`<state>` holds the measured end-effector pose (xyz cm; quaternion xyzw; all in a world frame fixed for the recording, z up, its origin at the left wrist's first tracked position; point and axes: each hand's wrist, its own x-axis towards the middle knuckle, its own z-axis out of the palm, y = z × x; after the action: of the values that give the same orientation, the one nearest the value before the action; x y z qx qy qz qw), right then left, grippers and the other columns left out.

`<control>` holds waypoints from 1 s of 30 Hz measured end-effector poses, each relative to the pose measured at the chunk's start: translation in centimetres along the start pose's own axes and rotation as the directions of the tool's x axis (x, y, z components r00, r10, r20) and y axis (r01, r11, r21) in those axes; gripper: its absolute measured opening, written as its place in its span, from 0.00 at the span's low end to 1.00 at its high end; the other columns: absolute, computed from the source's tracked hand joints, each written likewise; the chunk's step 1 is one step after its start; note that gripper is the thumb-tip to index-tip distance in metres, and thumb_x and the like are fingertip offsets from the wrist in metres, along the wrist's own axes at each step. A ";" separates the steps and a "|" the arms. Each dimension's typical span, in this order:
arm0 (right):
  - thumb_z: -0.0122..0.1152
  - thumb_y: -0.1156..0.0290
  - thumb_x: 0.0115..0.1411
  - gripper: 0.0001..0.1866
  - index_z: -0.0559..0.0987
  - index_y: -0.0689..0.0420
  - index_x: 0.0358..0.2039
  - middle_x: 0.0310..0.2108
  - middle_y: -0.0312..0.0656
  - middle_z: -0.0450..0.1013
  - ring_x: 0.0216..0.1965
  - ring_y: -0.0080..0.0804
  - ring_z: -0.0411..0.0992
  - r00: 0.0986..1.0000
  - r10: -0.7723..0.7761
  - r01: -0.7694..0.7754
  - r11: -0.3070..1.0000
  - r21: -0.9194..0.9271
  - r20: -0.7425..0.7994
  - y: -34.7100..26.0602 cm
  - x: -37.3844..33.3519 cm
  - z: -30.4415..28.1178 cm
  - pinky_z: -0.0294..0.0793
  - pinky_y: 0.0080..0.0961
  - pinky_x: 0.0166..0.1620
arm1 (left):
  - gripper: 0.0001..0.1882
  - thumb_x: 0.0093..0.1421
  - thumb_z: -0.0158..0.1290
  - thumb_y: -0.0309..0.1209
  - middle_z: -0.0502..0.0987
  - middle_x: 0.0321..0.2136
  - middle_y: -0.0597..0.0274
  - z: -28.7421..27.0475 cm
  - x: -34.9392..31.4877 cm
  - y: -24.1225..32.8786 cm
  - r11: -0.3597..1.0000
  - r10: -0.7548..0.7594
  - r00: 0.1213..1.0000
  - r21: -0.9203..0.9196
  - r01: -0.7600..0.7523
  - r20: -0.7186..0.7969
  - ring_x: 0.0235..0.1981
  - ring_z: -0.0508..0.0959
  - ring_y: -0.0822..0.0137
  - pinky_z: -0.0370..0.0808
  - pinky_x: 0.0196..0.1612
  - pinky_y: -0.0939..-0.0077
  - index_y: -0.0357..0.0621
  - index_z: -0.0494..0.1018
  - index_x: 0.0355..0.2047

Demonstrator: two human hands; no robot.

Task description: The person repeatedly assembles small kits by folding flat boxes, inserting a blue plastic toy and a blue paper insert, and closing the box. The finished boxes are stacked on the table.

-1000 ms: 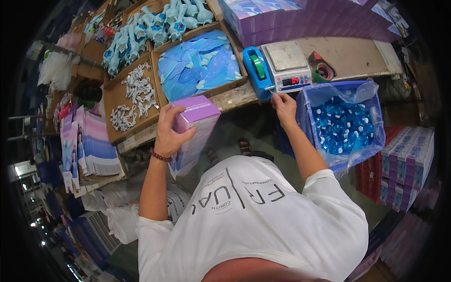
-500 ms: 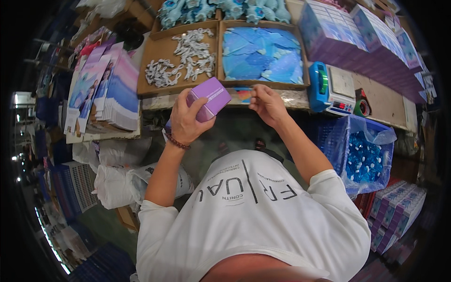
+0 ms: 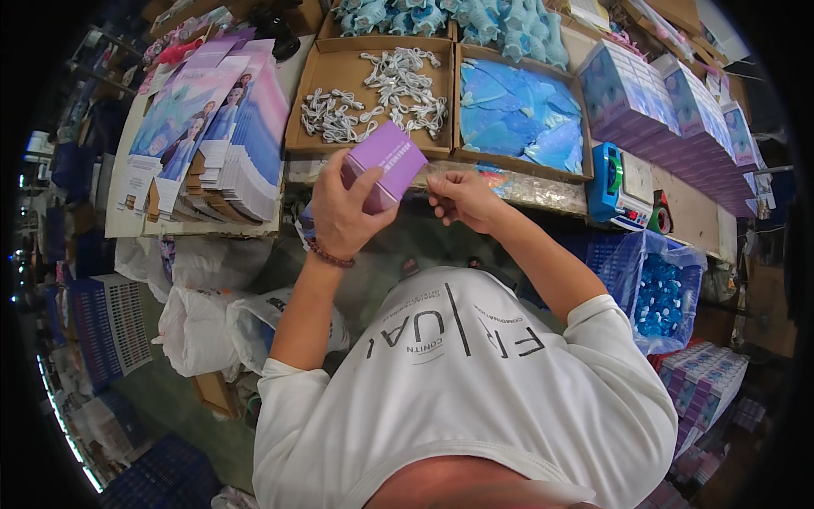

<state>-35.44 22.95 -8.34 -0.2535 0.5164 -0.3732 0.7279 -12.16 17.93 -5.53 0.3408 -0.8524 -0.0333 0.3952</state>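
My left hand (image 3: 346, 204) is wrapped round a small purple carton (image 3: 388, 163), holding it tilted in the air before the table's front edge. To the right of the carton, a small gap away, my right hand (image 3: 468, 198) has its fingers curled with thumb and forefinger together. Whatever that pinch may hold is too small to make out. Behind the carton, a shallow cardboard tray (image 3: 298, 106) contains bundled white cables (image 3: 403, 81). Beside it, another tray (image 3: 585, 161) is filled with shiny blue wing-like pieces (image 3: 521, 110).
Printed flat cartons (image 3: 242, 144) are stacked at the left. Light-blue figures (image 3: 517, 30) fill trays at the back. Rows of boxes (image 3: 627, 89), a blue scale (image 3: 607, 182) and a blue crate (image 3: 623, 263) of blue bottles stand at the right. White sacks (image 3: 203, 327) lie below left.
The view has swung, so the table appears shifted right. My right hand has come closer to the purple carton, which stays in my left hand and is turned slightly.
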 end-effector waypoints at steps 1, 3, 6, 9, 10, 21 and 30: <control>0.62 0.54 0.62 0.16 0.75 0.54 0.34 0.27 0.33 0.72 0.24 0.21 0.71 1.000 -0.019 0.019 0.999 -0.031 -0.014 -0.3 -0.1 0.2 0.69 0.21 0.24 | 0.31 0.36 0.69 0.36 0.66 0.51 0.49 -0.3 0.1 -0.5 1.000 -0.016 1.000 0.007 0.016 -0.008 0.47 0.72 0.47 0.73 0.47 0.55 0.55 0.73 0.45; 0.62 0.56 0.63 0.14 0.75 0.54 0.34 0.27 0.32 0.72 0.24 0.21 0.70 0.993 -0.115 0.115 0.993 0.021 0.005 -1.1 -0.1 0.4 0.68 0.21 0.24 | 0.31 0.37 0.69 0.37 0.66 0.50 0.48 -0.8 0.1 -1.2 0.998 -0.052 0.998 0.033 0.051 0.023 0.46 0.72 0.46 0.73 0.47 0.55 0.54 0.73 0.44; 0.60 0.57 0.64 0.12 0.75 0.52 0.35 0.27 0.32 0.72 0.22 0.18 0.68 0.944 -0.329 0.313 0.917 0.247 0.025 -2.7 0.5 0.9 0.66 0.19 0.22 | 0.32 0.37 0.70 0.35 0.67 0.49 0.47 -0.8 0.2 -1.4 0.998 -0.065 0.995 -0.003 0.065 0.074 0.45 0.73 0.45 0.74 0.45 0.56 0.52 0.72 0.45; 0.61 0.57 0.64 0.12 0.75 0.53 0.35 0.27 0.32 0.72 0.22 0.17 0.67 0.973 -0.217 0.195 0.956 0.217 0.079 -3.1 1.1 1.7 0.63 0.17 0.21 | 0.32 0.37 0.69 0.36 0.66 0.49 0.47 0.0 0.2 -1.1 0.996 -0.039 0.998 -0.074 0.043 0.055 0.45 0.73 0.46 0.74 0.46 0.56 0.53 0.72 0.45; 0.62 0.57 0.63 0.12 0.76 0.52 0.35 0.27 0.31 0.73 0.21 0.17 0.66 0.991 -0.094 0.076 0.979 0.189 0.090 -3.0 1.1 1.8 0.60 0.15 0.19 | 0.31 0.37 0.69 0.37 0.66 0.50 0.47 0.2 0.3 -1.1 0.996 -0.035 0.998 -0.079 0.038 0.043 0.46 0.72 0.46 0.73 0.46 0.56 0.54 0.73 0.45; 0.63 0.55 0.62 0.13 0.76 0.50 0.30 0.23 0.29 0.72 0.18 0.15 0.65 0.996 0.074 -0.068 0.993 0.097 -0.058 -2.4 0.3 1.9 0.56 0.13 0.16 | 0.34 0.35 0.70 0.34 0.66 0.50 0.48 0.6 0.4 -1.1 0.995 0.053 0.998 -0.082 -0.056 -0.037 0.46 0.72 0.47 0.72 0.45 0.55 0.58 0.72 0.47; 0.63 0.53 0.61 0.17 0.74 0.52 0.26 0.21 0.31 0.70 0.18 0.20 0.68 0.986 0.082 -0.093 0.993 -0.068 -0.145 -3.2 0.0 1.8 0.61 0.17 0.16 | 0.35 0.34 0.70 0.34 0.66 0.51 0.47 1.0 0.2 -0.4 0.994 0.099 0.990 -0.033 -0.102 -0.098 0.47 0.71 0.46 0.72 0.46 0.55 0.59 0.72 0.47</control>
<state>-34.67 21.02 -5.32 -0.2303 0.5912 -0.3383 0.6950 -12.77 17.32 -6.22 0.2911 -0.8477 -0.0131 0.4432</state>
